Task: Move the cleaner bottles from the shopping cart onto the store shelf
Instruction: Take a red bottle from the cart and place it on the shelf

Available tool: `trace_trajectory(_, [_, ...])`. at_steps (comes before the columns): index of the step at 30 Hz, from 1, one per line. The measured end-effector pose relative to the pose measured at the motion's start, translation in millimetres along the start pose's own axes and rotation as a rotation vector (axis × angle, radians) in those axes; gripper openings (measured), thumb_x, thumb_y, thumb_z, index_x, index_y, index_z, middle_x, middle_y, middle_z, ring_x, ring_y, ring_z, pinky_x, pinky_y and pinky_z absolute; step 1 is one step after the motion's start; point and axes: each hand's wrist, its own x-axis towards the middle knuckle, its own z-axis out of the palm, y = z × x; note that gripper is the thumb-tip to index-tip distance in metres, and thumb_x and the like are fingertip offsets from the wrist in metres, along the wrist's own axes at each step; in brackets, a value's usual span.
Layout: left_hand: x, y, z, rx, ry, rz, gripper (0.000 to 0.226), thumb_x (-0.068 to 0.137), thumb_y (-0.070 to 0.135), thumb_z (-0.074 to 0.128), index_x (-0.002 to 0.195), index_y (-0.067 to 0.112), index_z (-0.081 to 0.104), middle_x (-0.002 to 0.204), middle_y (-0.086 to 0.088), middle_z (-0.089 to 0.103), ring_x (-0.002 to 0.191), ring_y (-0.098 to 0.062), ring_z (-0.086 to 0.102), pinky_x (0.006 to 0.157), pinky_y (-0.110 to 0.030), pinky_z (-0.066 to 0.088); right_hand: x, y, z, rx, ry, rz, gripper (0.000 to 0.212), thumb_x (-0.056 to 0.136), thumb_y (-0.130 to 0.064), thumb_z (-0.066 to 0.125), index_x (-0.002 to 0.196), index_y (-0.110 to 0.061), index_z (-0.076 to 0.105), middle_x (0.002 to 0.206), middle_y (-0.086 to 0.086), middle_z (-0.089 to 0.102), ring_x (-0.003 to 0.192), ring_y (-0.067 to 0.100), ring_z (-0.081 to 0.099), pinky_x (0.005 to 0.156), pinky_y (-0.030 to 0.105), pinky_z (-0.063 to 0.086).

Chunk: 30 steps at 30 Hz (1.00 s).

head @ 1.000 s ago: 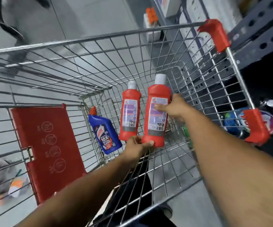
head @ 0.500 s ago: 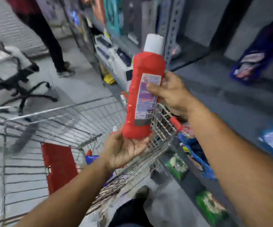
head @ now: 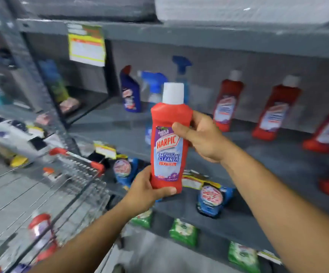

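I hold a red Harpic bathroom cleaner bottle [head: 168, 142] with a white cap upright in front of the grey store shelf [head: 258, 160]. My left hand [head: 144, 191] cups its base from below. My right hand [head: 201, 136] grips its upper right side, thumb across the label. Several more red cleaner bottles [head: 227, 101] stand on the shelf to the right, toward the back. The wire shopping cart [head: 77, 174] is at the lower left with another red bottle [head: 41, 229] inside it.
A dark blue bottle [head: 130, 91] and blue spray bottles [head: 153, 85] stand at the shelf's back left. Blue pouches [head: 211, 196] and green packs [head: 183, 231] fill lower shelves. A yellow price tag [head: 86, 45] hangs from the upper shelf. A steel upright [head: 37, 75] stands on the left.
Both hands lifted the red bottle out of the cart and carried it up to the shelf. My view swung from the cart to the shelf, and the bottle's front label now faces me.
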Motion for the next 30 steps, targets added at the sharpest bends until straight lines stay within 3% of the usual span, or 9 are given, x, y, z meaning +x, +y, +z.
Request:
trace_trajectory(2, [26,2,41,0.1,-0.059,0.034,0.058,0.055,0.016,0.09,0.107,0.016,0.063,0.107,-0.011,0.074,0.1,-0.027,0.07,0.09,-0.048,0.055,-25,-5,-45,-0.127,0.128,-0.064,0.026,0.082,-0.006,0.065,0.105,-0.015,0.059,0.097,0.0,0.067,0.088,0.01,0.063,0.089,0.032,0.053])
trace_trajectory(5, [64,10,100,0.273,-0.159,0.075,0.056,0.061,0.014,0.088,0.111,0.015,0.063,0.106,-0.005,0.074,0.094,-0.015,0.071,0.088,-0.039,0.057,-51,-12,-103,-0.22,0.311,-0.096,0.034,0.081,-0.005,0.067,0.113,-0.01,0.056,0.101,0.003,0.067,0.091,0.011,0.064,0.087,0.03,0.053])
trace_trajectory(10, [111,17,196,0.447,-0.319,0.144,0.051,0.067,0.012,0.084,0.114,0.012,0.062,0.107,-0.001,0.07,0.09,-0.012,0.065,0.08,-0.019,0.05,-88,-8,-193,-0.281,0.53,-0.087,0.037,0.081,-0.006,0.068,0.113,-0.018,0.055,0.106,0.0,0.067,0.089,-0.002,0.066,0.079,0.017,0.053])
trace_trajectory(13, [126,4,237,0.545,-0.331,0.126,0.055,0.067,0.017,0.084,0.118,0.014,0.062,0.116,-0.007,0.07,0.101,-0.021,0.066,0.091,-0.03,0.05,-104,9,-232,-0.336,0.58,-0.035,0.044,0.08,-0.01,0.07,0.119,-0.019,0.053,0.112,0.001,0.067,0.097,0.004,0.066,0.086,0.022,0.053])
trace_trajectory(17, [135,-10,279,0.577,-0.29,0.1,0.055,0.068,0.023,0.083,0.119,0.019,0.062,0.116,-0.004,0.071,0.104,-0.021,0.066,0.09,-0.026,0.049,-119,26,-270,-0.326,0.601,-0.016,0.05,0.081,-0.014,0.069,0.126,-0.019,0.049,0.117,0.0,0.065,0.105,0.007,0.064,0.089,0.024,0.052])
trace_trajectory(23, [141,-14,315,0.548,-0.277,0.085,0.056,0.069,0.023,0.082,0.12,0.016,0.06,0.12,-0.005,0.07,0.108,-0.023,0.065,0.096,-0.035,0.051,-130,30,-296,-0.247,0.638,0.001,0.053,0.077,-0.021,0.071,0.12,-0.041,0.048,0.124,-0.003,0.063,0.112,0.006,0.061,0.081,0.018,0.052])
trace_trajectory(28, [145,-21,319,0.568,-0.284,0.101,0.059,0.069,0.028,0.082,0.121,0.017,0.056,0.12,-0.006,0.069,0.108,-0.025,0.065,0.097,-0.039,0.051,-135,32,-300,-0.253,0.632,0.009,0.058,0.078,-0.021,0.07,0.127,-0.04,0.045,0.127,-0.004,0.062,0.116,0.008,0.059,0.088,0.025,0.053])
trace_trajectory(30, [142,-23,312,0.628,-0.297,0.151,0.063,0.07,0.037,0.08,0.124,0.02,0.053,0.122,-0.005,0.067,0.111,-0.024,0.062,0.098,-0.041,0.051,-137,30,-294,-0.256,0.675,-0.028,0.066,0.08,-0.014,0.068,0.137,-0.031,0.038,0.128,-0.009,0.058,0.117,0.003,0.057,0.09,0.022,0.051])
